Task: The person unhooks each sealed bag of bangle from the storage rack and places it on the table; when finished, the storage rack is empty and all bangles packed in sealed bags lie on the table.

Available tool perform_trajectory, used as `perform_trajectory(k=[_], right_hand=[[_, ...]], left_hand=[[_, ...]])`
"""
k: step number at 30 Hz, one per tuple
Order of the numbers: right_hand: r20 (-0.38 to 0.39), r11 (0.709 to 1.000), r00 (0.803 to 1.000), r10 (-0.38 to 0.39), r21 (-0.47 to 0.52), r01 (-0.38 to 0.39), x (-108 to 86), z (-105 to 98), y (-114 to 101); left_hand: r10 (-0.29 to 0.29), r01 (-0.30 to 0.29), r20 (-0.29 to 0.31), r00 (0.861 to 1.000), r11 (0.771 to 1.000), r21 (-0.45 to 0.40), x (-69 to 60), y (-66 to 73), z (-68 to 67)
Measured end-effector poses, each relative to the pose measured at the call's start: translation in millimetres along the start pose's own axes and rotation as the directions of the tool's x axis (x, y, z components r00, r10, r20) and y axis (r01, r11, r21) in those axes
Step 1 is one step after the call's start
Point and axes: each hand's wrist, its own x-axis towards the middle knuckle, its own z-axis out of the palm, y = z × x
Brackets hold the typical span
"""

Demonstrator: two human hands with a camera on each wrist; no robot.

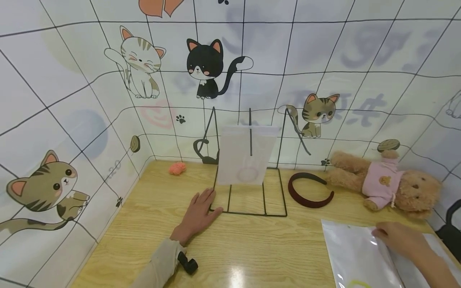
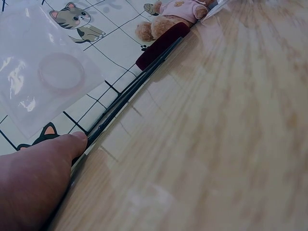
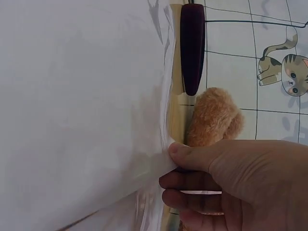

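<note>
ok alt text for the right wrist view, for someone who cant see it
A person's right grip pinches the edge of a white plastic bag filling most of the left half. Beyond it are a dark red headband, part of a teddy bear and a wall printed with a cartoon cat.

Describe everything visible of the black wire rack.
The black wire rack stands upright on the wooden table. It looks like thin metal rod: a rectangular base with crossbars, uprights behind and three prongs. A translucent bag hangs at the middle prong, hiding part of the frame. The left hand rests at the base's front left corner. Contact with the dark curved item at left is unclear.
</note>
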Motion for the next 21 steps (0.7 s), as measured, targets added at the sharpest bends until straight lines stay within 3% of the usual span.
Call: perform_trajectory(k=[4,11,21], right_hand=[[-0.036,0.999,0.998,-0.050,-0.005,0.050,4.5,1.7,1.7],[0.029,0.998,0.998,0.054,0.037,-0.055,5.3,5.0,1.8],[-0.025,0.996,0.996,0.084,0.032,-0.084,-1.3,8.1,1.9]], left_hand=[[-0.004,0.004,0.002,1.000,1.000,0.006,-0.7,0.1,-0.3],[0.000,-0.001,0.011,1.000,1.000,0.017,2.2,-0.4,1.3],[-0.008,0.008,0.017,1.000,1.000,0.015,2.8,-0.2,1.8]])
